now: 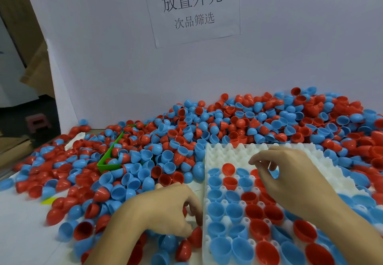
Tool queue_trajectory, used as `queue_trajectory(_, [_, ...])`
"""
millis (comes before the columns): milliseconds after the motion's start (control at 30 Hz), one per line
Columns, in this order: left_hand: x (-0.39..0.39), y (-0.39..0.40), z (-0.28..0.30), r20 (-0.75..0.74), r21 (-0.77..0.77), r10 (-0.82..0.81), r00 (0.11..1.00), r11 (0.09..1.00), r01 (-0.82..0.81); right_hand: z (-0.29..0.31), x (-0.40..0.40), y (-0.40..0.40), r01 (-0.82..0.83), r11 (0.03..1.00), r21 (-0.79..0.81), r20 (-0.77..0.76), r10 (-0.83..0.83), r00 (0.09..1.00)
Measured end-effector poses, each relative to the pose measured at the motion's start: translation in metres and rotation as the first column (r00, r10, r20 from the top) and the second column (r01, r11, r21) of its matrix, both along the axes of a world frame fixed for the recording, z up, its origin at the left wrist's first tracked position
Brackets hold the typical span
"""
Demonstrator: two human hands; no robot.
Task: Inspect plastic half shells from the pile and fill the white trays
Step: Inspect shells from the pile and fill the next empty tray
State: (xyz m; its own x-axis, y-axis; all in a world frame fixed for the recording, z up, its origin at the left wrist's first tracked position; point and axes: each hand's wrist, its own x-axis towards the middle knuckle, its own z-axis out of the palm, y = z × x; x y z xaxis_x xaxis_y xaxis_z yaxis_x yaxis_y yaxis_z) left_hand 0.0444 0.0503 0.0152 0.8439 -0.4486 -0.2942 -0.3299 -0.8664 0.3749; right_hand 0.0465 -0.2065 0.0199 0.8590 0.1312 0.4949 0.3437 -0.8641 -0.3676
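— How do we expect these half shells (228,132) to handle?

— Light and thin-walled, we judge; stiff enough to keep their cup shape, smooth enough to skid (the heap looks ready to slide at a nudge); we would pinch each at its open rim, thumb inside, so the hollow can be checked before it drops into a pocket.

— Where are they now?

— Heaped red and blue across the desk (22,221) behind and left of the white tray (226,152); the tray's near rows hold shells seated mouth up, its far rows are bare.

— And our hands?

— The right hand (290,173) hovers over the tray's middle, fingers (257,158) curled downward; a blue shell (274,173) shows beneath them, but whether it is gripped or already seated we cannot tell; the left hand (172,208) rests curled among loose shells at the tray's left edge, and its palm hides any catch.

— Anything else obscured?

— A green bin (104,160) is half buried; the tray's near and right edges run out of view.
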Motion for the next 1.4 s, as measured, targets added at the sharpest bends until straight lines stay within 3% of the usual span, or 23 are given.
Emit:
queue_trajectory(133, [0.002, -0.002, -0.005, -0.022, 0.040, 0.012, 1.000, 0.999, -0.011, 0.000, 0.001, 0.001, 0.002, 1.000, -0.004, -0.014, -0.002, 1.000])
queue_trajectory(300, [0.004, -0.002, -0.007, -0.009, -0.052, -0.054, 0.999, 0.997, 0.053, 0.001, -0.001, 0.002, 0.008, 1.000, -0.004, -0.023, -0.008, 1.000])
queue_trajectory(433, [0.010, 0.012, -0.002, 0.156, -0.222, 0.118, 0.981, 0.972, -0.081, 0.001, -0.001, 0.003, 0.013, 1.000, -0.005, -0.025, -0.013, 1.000])
queue_trajectory(533, [0.014, 0.014, 0.003, 0.306, -0.482, 0.347, 0.887, 0.859, -0.170, 0.003, -0.003, 0.005, 0.003, 1.000, 0.014, -0.021, -0.003, 1.000])
queue_trajectory(633, [0.015, 0.004, 0.003, 0.281, -0.705, 0.537, 0.796, 0.678, -0.209, 0.005, -0.007, 0.011, -0.034, 0.997, 0.066, -0.003, 0.035, 0.999])
queue_trajectory(833, [0.013, -0.024, -0.008, 0.254, -0.779, 0.645, 0.721, 0.578, -0.243, 0.003, -0.025, 0.039, -0.286, 0.923, 0.258, 0.006, 0.295, 0.955])
queue_trajectory(1033, [0.002, -0.044, -0.010, 0.238, -0.803, 0.590, 0.772, 0.566, -0.185, -0.009, -0.025, 0.055, -0.295, 0.934, 0.203, -0.041, 0.309, 0.950])
queue_trajectory(1267, [-0.005, -0.049, -0.002, -0.015, -0.926, 0.309, 0.951, 0.354, -0.129, -0.007, -0.017, 0.044, -0.124, 0.927, 0.353, 0.069, 0.106, 0.992])
queue_trajectory(1400, [-0.005, -0.049, -0.003, -0.002, -0.915, 0.228, 0.974, 0.393, -0.094, -0.005, -0.013, 0.038, -0.097, 0.904, 0.417, 0.045, 0.086, 0.995])
